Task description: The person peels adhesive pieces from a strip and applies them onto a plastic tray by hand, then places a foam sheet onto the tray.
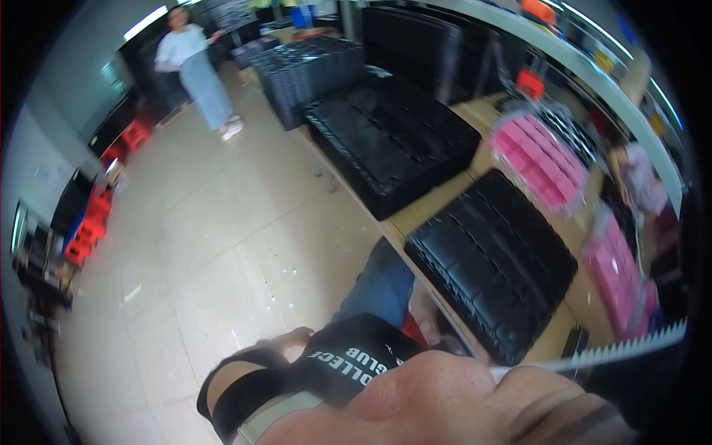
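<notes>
My left hand point(297, 337) rests low by my waist, beside my black shirt. It is small and partly hidden, so its fingers do not show clearly, and I make out nothing in it. My right hand is out of view. Closest to my body on the work table point(582, 300) lies a black plastic tray point(497, 259) with moulded ridges, apart from the visible hand. Beyond it sits a taller pile of black trays point(393, 137). Pink trays point(538, 157) in clear plastic wrap lie to the right, with another wrapped pink pack point(615, 274) nearer me.
Grey-black trays point(308, 70) are stacked high at the table's far end. A person point(194, 67) stands on the tiled floor ahead; another person point(639, 178) is at the right, past the table. Red stools point(90, 226) line the left wall. A white shelf frame point(593, 74) arches overhead.
</notes>
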Demonstrator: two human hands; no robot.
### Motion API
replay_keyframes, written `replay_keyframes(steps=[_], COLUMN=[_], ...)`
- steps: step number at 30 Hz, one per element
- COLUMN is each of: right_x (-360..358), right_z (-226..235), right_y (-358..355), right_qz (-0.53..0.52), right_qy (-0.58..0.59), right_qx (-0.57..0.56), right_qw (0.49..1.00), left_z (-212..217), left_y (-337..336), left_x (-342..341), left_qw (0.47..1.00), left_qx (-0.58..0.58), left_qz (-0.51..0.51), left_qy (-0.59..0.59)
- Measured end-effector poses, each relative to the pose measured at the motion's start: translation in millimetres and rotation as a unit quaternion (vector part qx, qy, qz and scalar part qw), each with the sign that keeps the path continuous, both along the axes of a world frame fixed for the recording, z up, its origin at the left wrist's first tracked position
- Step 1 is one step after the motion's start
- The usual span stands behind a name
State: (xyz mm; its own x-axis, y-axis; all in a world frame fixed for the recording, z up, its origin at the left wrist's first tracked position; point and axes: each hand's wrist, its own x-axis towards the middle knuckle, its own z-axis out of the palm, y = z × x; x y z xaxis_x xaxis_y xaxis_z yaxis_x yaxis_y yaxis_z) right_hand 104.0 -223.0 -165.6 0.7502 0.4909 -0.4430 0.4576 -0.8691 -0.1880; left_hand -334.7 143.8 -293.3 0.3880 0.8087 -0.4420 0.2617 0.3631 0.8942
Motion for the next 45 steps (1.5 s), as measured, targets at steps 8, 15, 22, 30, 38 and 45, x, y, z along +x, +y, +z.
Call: replay_keyframes(steps=[8, 15, 22, 30, 38, 45], right_x=[-289, -365, -354, -272, -259, -238], right_z=[11, 29, 59, 92, 109, 188], right_y=[-169, -189, -209, -187, -169, -196], right_qz=[-0.371, -0.426, -0.37, -0.326, -0.298, -0.332], right_qy=[0.114, 0.168, 0.207, 0.201, 0.278, 0.126], right_qx=[-0.059, -0.068, -0.122, -0.119, -0.115, 0.048], right_qw=[0.92, 0.887, 0.897, 0.916, 0.906, 0.934], left_z=[40, 85, 107, 130, 139, 165], left_y=[44, 46, -6, -45, -52, -19], left_x=[56, 140, 214, 230, 231, 202], left_qw=[0.977, 0.975, 0.892, 0.726, 0.707, 0.639], left_qx=[0.012, 0.068, 0.388, 0.577, 0.608, 0.582], left_qz=[-0.205, -0.211, -0.22, -0.342, -0.349, -0.489], left_qy=[0.051, 0.008, 0.077, 0.15, 0.095, 0.116])
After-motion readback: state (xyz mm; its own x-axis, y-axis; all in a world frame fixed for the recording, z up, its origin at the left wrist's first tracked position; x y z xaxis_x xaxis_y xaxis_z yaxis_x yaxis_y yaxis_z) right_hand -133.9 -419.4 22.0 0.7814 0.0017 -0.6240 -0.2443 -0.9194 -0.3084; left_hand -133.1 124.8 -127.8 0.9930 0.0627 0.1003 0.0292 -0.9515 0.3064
